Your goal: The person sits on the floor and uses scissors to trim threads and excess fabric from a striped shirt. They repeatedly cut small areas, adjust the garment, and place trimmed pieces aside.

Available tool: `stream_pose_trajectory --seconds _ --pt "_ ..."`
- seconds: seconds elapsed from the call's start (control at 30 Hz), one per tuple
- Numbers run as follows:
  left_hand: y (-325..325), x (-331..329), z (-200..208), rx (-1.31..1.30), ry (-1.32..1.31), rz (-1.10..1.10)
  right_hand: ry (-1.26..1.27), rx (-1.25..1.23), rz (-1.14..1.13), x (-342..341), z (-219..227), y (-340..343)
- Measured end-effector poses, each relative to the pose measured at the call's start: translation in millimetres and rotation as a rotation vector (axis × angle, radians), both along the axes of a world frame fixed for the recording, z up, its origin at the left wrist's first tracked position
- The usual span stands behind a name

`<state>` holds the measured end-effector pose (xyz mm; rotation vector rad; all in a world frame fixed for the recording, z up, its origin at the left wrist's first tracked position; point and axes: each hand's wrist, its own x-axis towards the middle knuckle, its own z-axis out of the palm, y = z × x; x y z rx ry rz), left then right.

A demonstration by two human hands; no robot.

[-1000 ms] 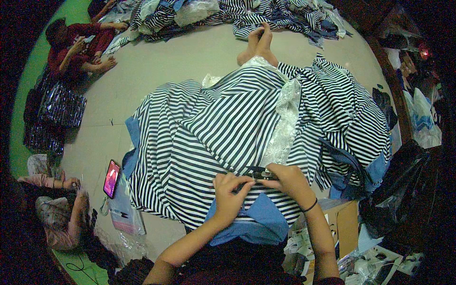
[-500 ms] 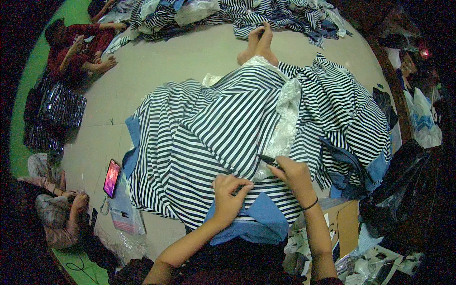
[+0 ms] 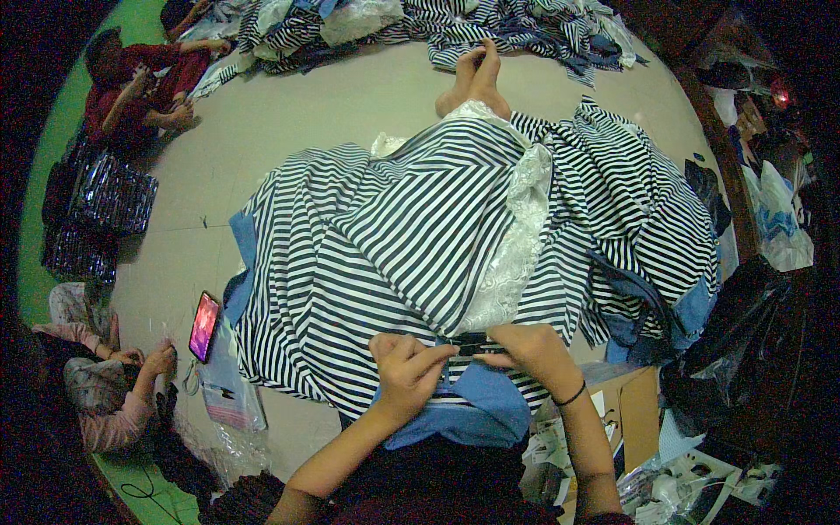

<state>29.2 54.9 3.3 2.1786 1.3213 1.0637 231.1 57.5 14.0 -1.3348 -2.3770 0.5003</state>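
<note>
A navy-and-white striped garment (image 3: pixel 376 262) is spread over my lap and legs. White lace (image 3: pixel 512 254) runs down its middle, and a blue collar-like piece (image 3: pixel 494 398) lies at its near edge. Just above the blue piece, my left hand (image 3: pixel 407 367) has thumb and forefinger pinched together; what is between them is too small to make out. My right hand (image 3: pixel 529 350) is closed round a small black tool that looks like thread snips (image 3: pixel 471 341). Its tip points left, close to my left fingertips.
A lit phone (image 3: pixel 204 325) and a clear plastic packet (image 3: pixel 232 394) lie on the floor to the left. More striped clothing (image 3: pixel 490 35) is heaped at the far side. Two people sit on the left. A black plastic bag (image 3: pixel 735 350) and papers are on the right.
My right hand has brought the black tool down and left from the lace to my left fingertips. My left hand has shifted slightly left. The lace now lies more openly in view.
</note>
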Motion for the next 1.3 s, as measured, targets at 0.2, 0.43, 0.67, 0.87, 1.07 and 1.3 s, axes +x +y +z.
stream_pose_trajectory --seconds 0.2,0.43,0.67,0.87,1.07,1.3 --pt "0 1 -3 0.011 0.033 0.0 0.015 0.025 0.009 -5 -7 2" --pt "-1 -14 8 -0.103 0.074 -0.004 -0.029 -0.066 -0.052 -1 -9 2" --pt "-22 -133 62 -0.805 0.382 -0.304 0.138 -0.223 -0.296 11 0 9" --pt "-41 -152 72 -1.203 1.022 -0.548 0.224 -0.239 -0.277 -6 -3 15" --pt "18 -79 63 -0.407 0.344 -0.43 0.279 -0.236 -0.195 -26 -10 18" --pt "70 -8 6 0.128 0.504 -0.582 0.59 -0.343 -0.308 8 -24 25"
